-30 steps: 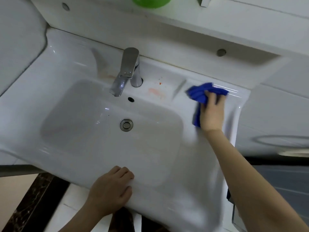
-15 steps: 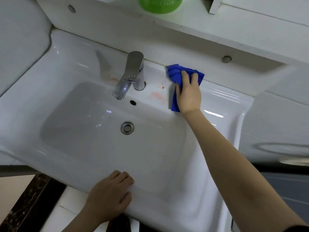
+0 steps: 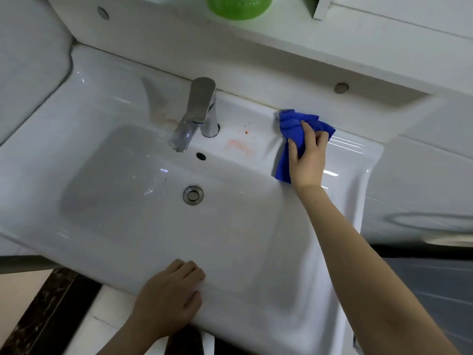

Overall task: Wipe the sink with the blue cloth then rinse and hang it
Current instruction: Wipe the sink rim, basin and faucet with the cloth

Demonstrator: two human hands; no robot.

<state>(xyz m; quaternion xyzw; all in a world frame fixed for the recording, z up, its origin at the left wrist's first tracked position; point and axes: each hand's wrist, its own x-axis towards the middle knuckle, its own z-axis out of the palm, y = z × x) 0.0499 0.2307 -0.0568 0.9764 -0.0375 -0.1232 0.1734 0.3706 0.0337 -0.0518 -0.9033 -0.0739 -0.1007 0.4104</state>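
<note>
The white ceramic sink (image 3: 107,103) fills the view, with a chrome faucet (image 3: 195,116) at the back and a round drain (image 3: 193,195) in the basin. My right hand (image 3: 308,157) presses the crumpled blue cloth (image 3: 291,126) onto the back rim, right of the faucet. An orange stain (image 3: 240,147) lies on the rim between faucet and cloth, and another faint one (image 3: 167,119) sits left of the faucet. My left hand (image 3: 170,301) rests on the sink's front edge, fingers curled over it, holding nothing.
A white shelf (image 3: 332,55) overhangs the back of the sink, with a green container (image 3: 239,6) on it. White tiled wall is at the right. A dark marble strip (image 3: 43,316) of floor shows at the lower left.
My right hand swept the cloth left along the back rim toward the faucet, then slid back right a little. The left hand has stayed on the front edge.
</note>
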